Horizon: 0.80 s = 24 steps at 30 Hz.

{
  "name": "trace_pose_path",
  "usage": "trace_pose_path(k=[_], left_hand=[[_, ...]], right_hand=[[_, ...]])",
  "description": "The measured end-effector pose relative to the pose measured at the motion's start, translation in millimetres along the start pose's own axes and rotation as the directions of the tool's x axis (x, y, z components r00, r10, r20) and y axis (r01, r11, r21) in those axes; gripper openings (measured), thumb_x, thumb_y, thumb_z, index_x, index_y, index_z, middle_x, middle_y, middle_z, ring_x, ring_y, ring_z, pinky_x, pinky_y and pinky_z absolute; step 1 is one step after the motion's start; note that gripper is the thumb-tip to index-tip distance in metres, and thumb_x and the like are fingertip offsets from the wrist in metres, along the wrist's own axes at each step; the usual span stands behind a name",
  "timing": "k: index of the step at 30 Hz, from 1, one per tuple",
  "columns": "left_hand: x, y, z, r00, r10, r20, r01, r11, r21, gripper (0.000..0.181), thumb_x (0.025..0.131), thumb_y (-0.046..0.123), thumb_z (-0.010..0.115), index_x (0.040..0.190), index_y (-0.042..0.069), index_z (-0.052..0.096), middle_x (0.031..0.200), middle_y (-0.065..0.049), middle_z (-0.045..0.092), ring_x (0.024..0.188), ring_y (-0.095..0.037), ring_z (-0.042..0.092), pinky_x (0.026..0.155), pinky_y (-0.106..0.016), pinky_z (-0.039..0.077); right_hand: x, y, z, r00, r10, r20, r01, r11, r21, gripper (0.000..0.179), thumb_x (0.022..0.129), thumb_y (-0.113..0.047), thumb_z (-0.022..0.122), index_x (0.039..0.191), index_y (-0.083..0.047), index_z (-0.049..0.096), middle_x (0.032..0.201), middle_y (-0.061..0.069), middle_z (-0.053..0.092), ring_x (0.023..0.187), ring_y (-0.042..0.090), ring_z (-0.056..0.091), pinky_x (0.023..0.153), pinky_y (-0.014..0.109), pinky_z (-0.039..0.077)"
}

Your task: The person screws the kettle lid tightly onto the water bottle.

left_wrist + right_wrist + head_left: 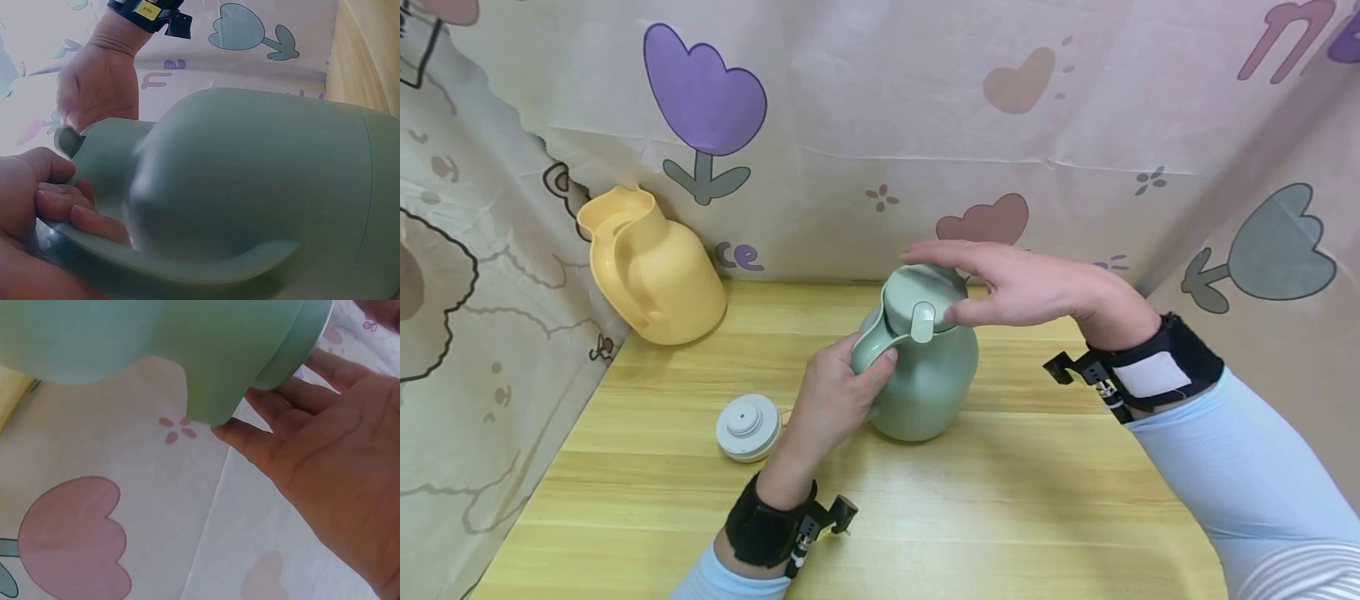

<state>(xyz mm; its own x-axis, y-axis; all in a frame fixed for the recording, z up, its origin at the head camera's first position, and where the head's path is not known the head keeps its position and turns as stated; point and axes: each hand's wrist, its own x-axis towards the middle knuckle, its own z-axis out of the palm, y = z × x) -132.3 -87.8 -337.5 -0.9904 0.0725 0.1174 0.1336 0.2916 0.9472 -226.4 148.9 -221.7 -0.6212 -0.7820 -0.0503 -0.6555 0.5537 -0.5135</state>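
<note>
A pale green thermos jug (pixel 925 387) stands on the table in the head view, its round lid (pixel 917 287) with a small lever (pixel 922 321) in place on top. My left hand (pixel 842 392) curls its fingers round the jug's handle (pixel 187 265), with the thumb along the upper part. Over the top lies my right hand (pixel 1007 283), its fingers extended across the lid and its thumb beside the lever. In the right wrist view, fingertips of that hand touch the spout (pixel 212 403) and the lid's edge.
Against the back left of the wooden table (pixel 1000 517) stands a yellow jug (pixel 673 275). A round white stopper (pixel 748 427) lies left of the green jug, near my left wrist. Patterned cloth (pixel 865 100) hangs behind and along both sides.
</note>
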Motion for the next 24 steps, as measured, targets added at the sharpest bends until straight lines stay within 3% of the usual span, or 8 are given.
trace_pose_path(k=[6, 13, 18, 24], left_hand=[[-0.3, 0.4, -0.3, 1.0, -0.008, 0.004, 0.008, 1.0, 0.0, 0.017, 0.098, 0.028, 0.072, 0.099, 0.011, 0.073, 0.09, -0.008, 0.066, 0.085, -0.025, 0.061, 0.072, -0.037, 0.055], [0.3, 0.6, -0.9, 1.0, -0.002, 0.006, 0.002, 1.0, 0.003, 0.02, 0.098, 0.028, 0.072, 0.087, 0.012, 0.066, 0.076, -0.002, 0.054, 0.078, -0.022, 0.057, 0.068, -0.034, 0.049], [1.0, -0.2, -0.6, 1.0, 0.003, 0.004, -0.003, 1.0, 0.014, 0.024, 0.098, 0.028, 0.072, 0.083, 0.013, 0.061, 0.07, 0.0, 0.045, 0.073, -0.021, 0.053, 0.065, -0.033, 0.046], [0.3, -0.3, 0.2, 1.0, 0.008, -0.001, -0.008, 1.0, 0.018, 0.021, 0.098, 0.029, 0.072, 0.088, 0.012, 0.065, 0.073, -0.001, 0.05, 0.08, -0.023, 0.058, 0.07, -0.035, 0.05]], right_hand=[[0.9, 2.9, 0.6, 1.0, -0.011, 0.013, 0.011, 1.0, -0.027, 0.075, 0.093, -0.021, 0.076, 0.16, -0.022, 0.042, 0.156, -0.007, 0.049, 0.138, 0.014, 0.051, 0.116, 0.047, 0.042], [4.7, 1.1, 6.9, 0.992, 0.049, -0.114, -0.066, 0.986, -0.152, 0.079, 0.087, -0.045, 0.085, 0.153, -0.019, 0.05, 0.129, -0.002, 0.059, 0.118, 0.016, 0.054, 0.1, 0.041, 0.049], [5.3, 0.0, 11.6, 0.982, 0.097, -0.161, -0.125, 0.976, -0.177, 0.096, 0.081, -0.058, 0.087, 0.157, -0.017, 0.044, 0.142, 0.001, 0.056, 0.128, 0.019, 0.051, 0.104, 0.043, 0.048], [3.2, -3.6, 12.6, 0.995, 0.015, -0.102, -0.029, 0.99, -0.137, 0.091, 0.087, -0.043, 0.085, 0.16, -0.017, 0.038, 0.153, 0.0, 0.049, 0.134, 0.02, 0.048, 0.107, 0.044, 0.047]])
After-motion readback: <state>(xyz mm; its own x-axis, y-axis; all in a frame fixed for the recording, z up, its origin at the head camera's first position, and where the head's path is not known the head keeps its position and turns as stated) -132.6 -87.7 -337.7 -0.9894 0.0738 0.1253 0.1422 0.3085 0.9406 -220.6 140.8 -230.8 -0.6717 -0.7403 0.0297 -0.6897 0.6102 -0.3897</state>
